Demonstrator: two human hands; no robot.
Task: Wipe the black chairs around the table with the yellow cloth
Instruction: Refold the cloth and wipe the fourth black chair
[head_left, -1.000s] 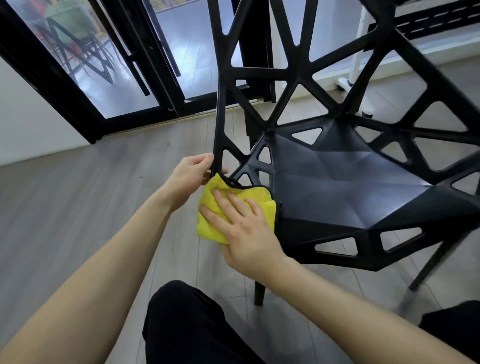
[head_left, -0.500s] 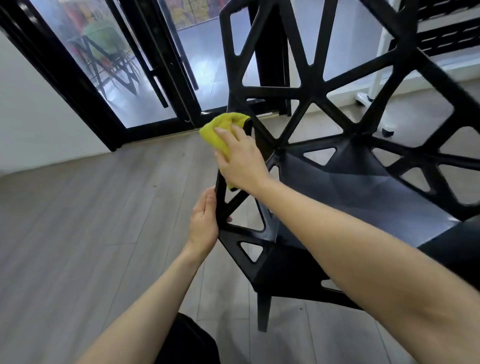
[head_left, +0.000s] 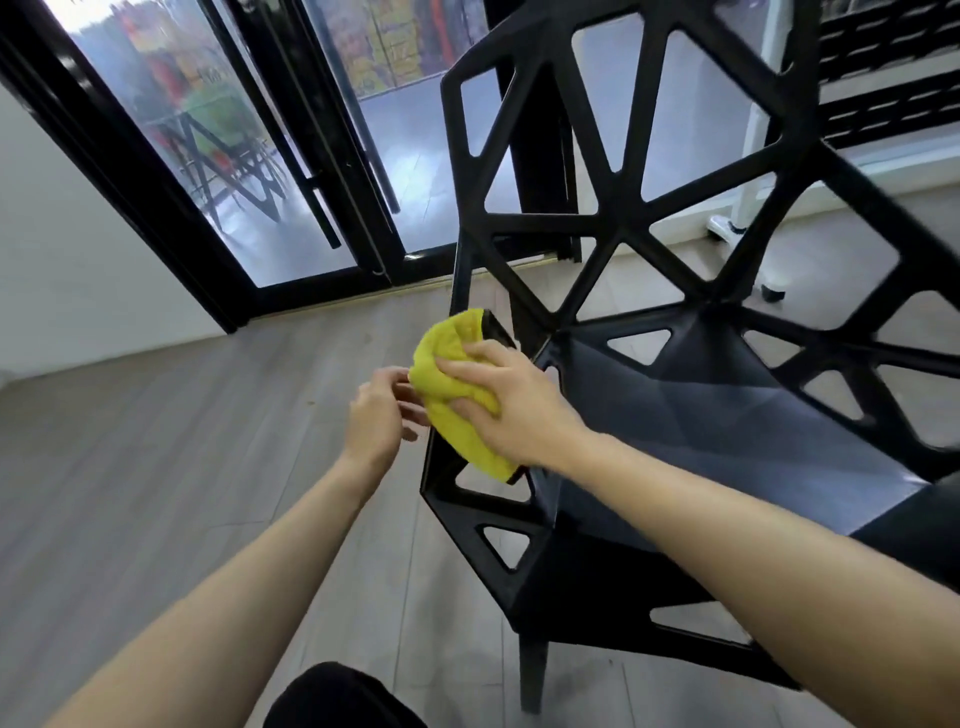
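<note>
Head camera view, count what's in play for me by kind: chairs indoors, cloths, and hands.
Black chair: 1
Yellow cloth: 1
Hands: 2, left hand and right hand
Total: 4

Smooth black plastic on the chair (head_left: 675, 415), semi-matt, with soft sheen on the faceted seat. Fuzzy, matt yellow cloth (head_left: 457, 405), looking like microfibre. Wood-grain plank floor (head_left: 156, 467), grey, low sheen. Glossy black frames around reflective glass on the sliding doors (head_left: 291, 171).
</note>
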